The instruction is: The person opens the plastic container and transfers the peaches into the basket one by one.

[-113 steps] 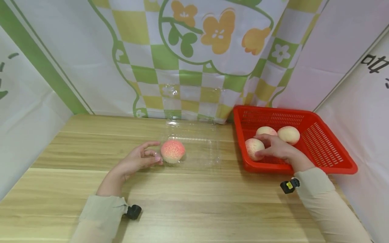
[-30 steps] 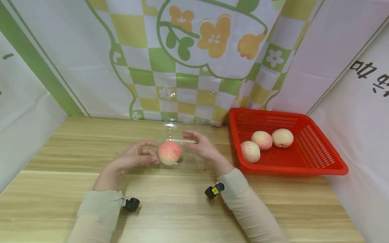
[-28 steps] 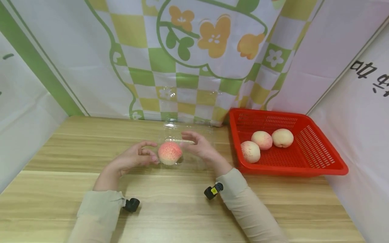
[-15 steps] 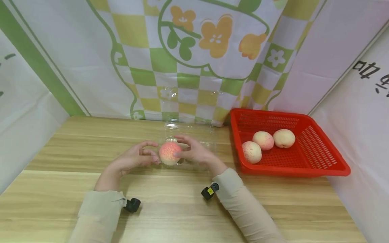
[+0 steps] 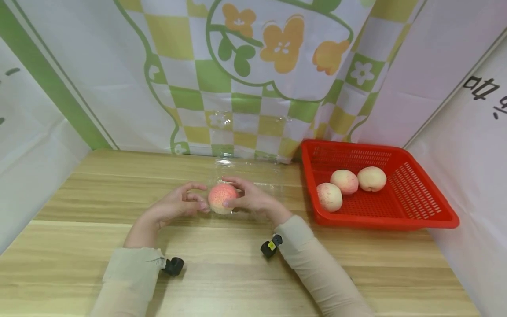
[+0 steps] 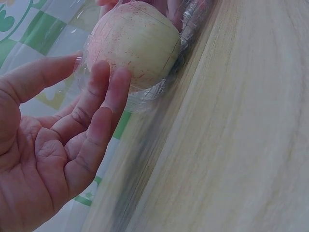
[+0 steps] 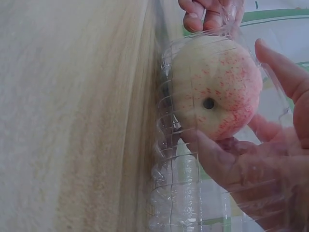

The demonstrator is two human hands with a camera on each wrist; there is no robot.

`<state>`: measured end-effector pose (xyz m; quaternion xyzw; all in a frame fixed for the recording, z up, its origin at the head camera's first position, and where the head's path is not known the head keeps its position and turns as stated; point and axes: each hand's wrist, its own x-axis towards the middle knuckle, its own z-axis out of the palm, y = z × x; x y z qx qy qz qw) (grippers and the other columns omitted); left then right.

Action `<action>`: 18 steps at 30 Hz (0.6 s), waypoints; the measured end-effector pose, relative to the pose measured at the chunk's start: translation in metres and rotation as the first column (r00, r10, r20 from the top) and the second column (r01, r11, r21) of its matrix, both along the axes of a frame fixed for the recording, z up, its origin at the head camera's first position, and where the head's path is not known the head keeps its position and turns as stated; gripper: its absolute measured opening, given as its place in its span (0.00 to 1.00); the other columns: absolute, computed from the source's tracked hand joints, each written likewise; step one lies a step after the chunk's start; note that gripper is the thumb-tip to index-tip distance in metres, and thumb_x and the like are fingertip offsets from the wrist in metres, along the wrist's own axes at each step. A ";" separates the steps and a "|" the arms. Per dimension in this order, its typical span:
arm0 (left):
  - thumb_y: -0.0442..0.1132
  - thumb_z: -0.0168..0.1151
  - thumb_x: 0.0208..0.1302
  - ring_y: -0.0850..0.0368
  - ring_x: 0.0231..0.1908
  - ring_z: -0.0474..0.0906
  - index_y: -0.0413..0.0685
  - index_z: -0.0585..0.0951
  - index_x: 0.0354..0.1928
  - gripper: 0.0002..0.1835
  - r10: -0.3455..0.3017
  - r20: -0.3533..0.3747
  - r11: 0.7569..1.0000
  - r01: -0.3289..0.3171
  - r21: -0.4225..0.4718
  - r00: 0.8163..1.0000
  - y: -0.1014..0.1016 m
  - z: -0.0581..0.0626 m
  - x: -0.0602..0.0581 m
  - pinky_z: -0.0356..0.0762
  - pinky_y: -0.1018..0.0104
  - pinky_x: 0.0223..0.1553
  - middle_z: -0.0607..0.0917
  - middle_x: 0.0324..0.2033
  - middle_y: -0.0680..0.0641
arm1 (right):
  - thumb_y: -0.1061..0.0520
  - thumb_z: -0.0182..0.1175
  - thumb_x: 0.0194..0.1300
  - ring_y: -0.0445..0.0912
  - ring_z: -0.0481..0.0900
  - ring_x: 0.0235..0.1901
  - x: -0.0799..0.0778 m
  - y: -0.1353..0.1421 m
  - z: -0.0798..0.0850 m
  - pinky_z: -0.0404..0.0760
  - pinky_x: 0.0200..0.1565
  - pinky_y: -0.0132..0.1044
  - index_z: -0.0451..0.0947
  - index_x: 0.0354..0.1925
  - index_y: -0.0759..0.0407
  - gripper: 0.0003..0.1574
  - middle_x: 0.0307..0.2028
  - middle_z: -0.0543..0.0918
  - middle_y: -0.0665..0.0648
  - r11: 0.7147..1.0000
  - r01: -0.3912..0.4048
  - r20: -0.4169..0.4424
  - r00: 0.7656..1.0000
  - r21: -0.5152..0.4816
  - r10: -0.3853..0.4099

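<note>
A pink-and-cream peach sits in the left part of a clear plastic clamshell box, whose lid stands raised at the back. My right hand holds the peach from its right side, thumb in front and fingers behind. Through the clear wall in the right wrist view, the peach shows its stem hollow facing the camera. Outside the box's left wall, my left hand has its fingers extended, fingertips touching the plastic near the peach; its palm is turned toward the box in the left wrist view.
A red perforated basket stands to the right with three peaches inside, one being a peach by its left wall. The wooden table ends at a checked, flowered cloth behind. White cloth panels rise at both sides.
My right hand has come from the basket to the box, bringing its thumb and fingers around the peach there. The left hand stays at the box's left side.
</note>
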<state>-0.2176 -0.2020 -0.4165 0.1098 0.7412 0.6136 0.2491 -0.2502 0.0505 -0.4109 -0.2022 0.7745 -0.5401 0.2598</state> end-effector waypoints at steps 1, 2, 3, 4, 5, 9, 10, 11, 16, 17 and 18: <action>0.37 0.64 0.67 0.49 0.48 0.85 0.38 0.58 0.71 0.37 0.001 0.000 1.000 -0.001 -0.001 1.000 0.000 0.000 0.000 0.80 0.58 0.57 0.87 0.39 0.51 | 0.65 0.67 0.62 0.56 0.75 0.61 -0.001 0.000 0.000 0.83 0.52 0.39 0.59 0.75 0.54 0.47 0.71 0.66 0.65 1.000 -0.003 -0.003 1.000 0.003 0.003; 0.36 0.64 0.66 0.50 0.48 0.85 0.38 0.58 0.71 0.37 0.002 0.002 1.000 -0.002 -0.002 1.000 0.001 0.001 0.000 0.80 0.59 0.57 0.87 0.39 0.52 | 0.65 0.67 0.62 0.56 0.74 0.62 -0.001 0.000 0.000 0.82 0.53 0.39 0.58 0.75 0.54 0.48 0.70 0.67 0.65 1.000 -0.006 0.001 1.000 0.005 0.006; 0.36 0.64 0.66 0.50 0.47 0.85 0.38 0.58 0.71 0.37 0.003 0.003 1.000 -0.003 -0.003 1.000 0.001 0.001 0.000 0.80 0.59 0.56 0.87 0.39 0.52 | 0.65 0.67 0.62 0.56 0.74 0.62 -0.001 0.000 0.000 0.82 0.54 0.40 0.58 0.75 0.53 0.48 0.70 0.67 0.64 1.000 -0.007 0.000 1.000 0.009 0.007; 0.36 0.64 0.66 0.51 0.47 0.85 0.38 0.58 0.71 0.37 -0.001 0.000 1.000 0.001 -0.001 1.000 0.001 0.002 0.000 0.80 0.60 0.56 0.87 0.39 0.52 | 0.65 0.68 0.61 0.56 0.73 0.63 -0.001 0.001 0.000 0.80 0.56 0.40 0.59 0.75 0.53 0.49 0.70 0.67 0.64 1.000 -0.008 -0.002 1.000 0.012 0.008; 0.36 0.64 0.66 0.51 0.47 0.85 0.37 0.57 0.71 0.37 -0.002 0.000 1.000 0.002 0.001 1.000 0.001 0.002 0.000 0.80 0.60 0.56 0.86 0.39 0.52 | 0.65 0.68 0.61 0.56 0.72 0.64 -0.001 0.001 0.000 0.79 0.58 0.41 0.59 0.75 0.52 0.49 0.71 0.66 0.63 1.000 -0.009 -0.004 1.000 0.017 0.009; 0.35 0.64 0.67 0.52 0.46 0.86 0.34 0.56 0.72 0.37 -0.006 -0.005 1.000 0.006 0.006 1.000 0.001 0.003 0.000 0.80 0.61 0.56 0.86 0.38 0.52 | 0.64 0.69 0.60 0.56 0.70 0.66 -0.002 0.001 0.000 0.76 0.63 0.45 0.60 0.75 0.50 0.49 0.72 0.65 0.62 0.999 -0.012 -0.011 1.000 0.036 0.012; 0.35 0.64 0.67 0.52 0.46 0.86 0.34 0.56 0.72 0.38 -0.008 -0.007 1.000 0.008 0.008 1.000 0.001 0.003 0.000 0.80 0.60 0.56 0.86 0.38 0.51 | 0.64 0.69 0.60 0.57 0.70 0.66 -0.002 0.001 0.000 0.75 0.64 0.46 0.60 0.75 0.50 0.50 0.72 0.64 0.62 0.999 -0.014 -0.013 1.000 0.042 0.015; 0.35 0.64 0.67 0.53 0.46 0.86 0.34 0.56 0.72 0.38 -0.005 -0.005 1.000 0.005 0.007 1.000 0.001 0.003 0.001 0.80 0.60 0.56 0.86 0.38 0.52 | 0.64 0.70 0.60 0.56 0.70 0.66 -0.002 0.000 0.000 0.75 0.64 0.46 0.60 0.75 0.49 0.50 0.72 0.64 0.62 0.999 -0.016 -0.017 1.000 0.048 0.016; 0.36 0.64 0.67 0.53 0.46 0.86 0.34 0.56 0.71 0.37 -0.004 -0.008 1.000 0.004 0.004 1.000 0.001 0.003 0.002 0.80 0.59 0.56 0.86 0.37 0.52 | 0.63 0.70 0.60 0.56 0.71 0.66 -0.003 -0.001 -0.001 0.75 0.64 0.46 0.59 0.75 0.49 0.50 0.72 0.65 0.61 0.997 -0.026 -0.036 0.999 0.076 0.029; 0.36 0.64 0.67 0.53 0.46 0.86 0.35 0.56 0.71 0.37 -0.003 -0.008 1.000 0.003 0.002 1.000 0.000 0.002 0.002 0.80 0.59 0.55 0.86 0.37 0.52 | 0.63 0.70 0.60 0.56 0.71 0.65 -0.003 -0.001 -0.001 0.75 0.64 0.46 0.59 0.75 0.50 0.50 0.72 0.65 0.61 0.997 -0.026 -0.037 0.999 0.077 0.029; 0.36 0.64 0.67 0.53 0.46 0.86 0.35 0.56 0.71 0.37 -0.003 -0.009 1.000 0.003 0.002 1.000 0.000 0.002 0.002 0.80 0.58 0.56 0.86 0.37 0.52 | 0.63 0.70 0.60 0.56 0.71 0.65 -0.004 -0.002 -0.001 0.75 0.64 0.46 0.59 0.75 0.50 0.50 0.72 0.65 0.61 0.997 -0.027 -0.036 0.999 0.076 0.030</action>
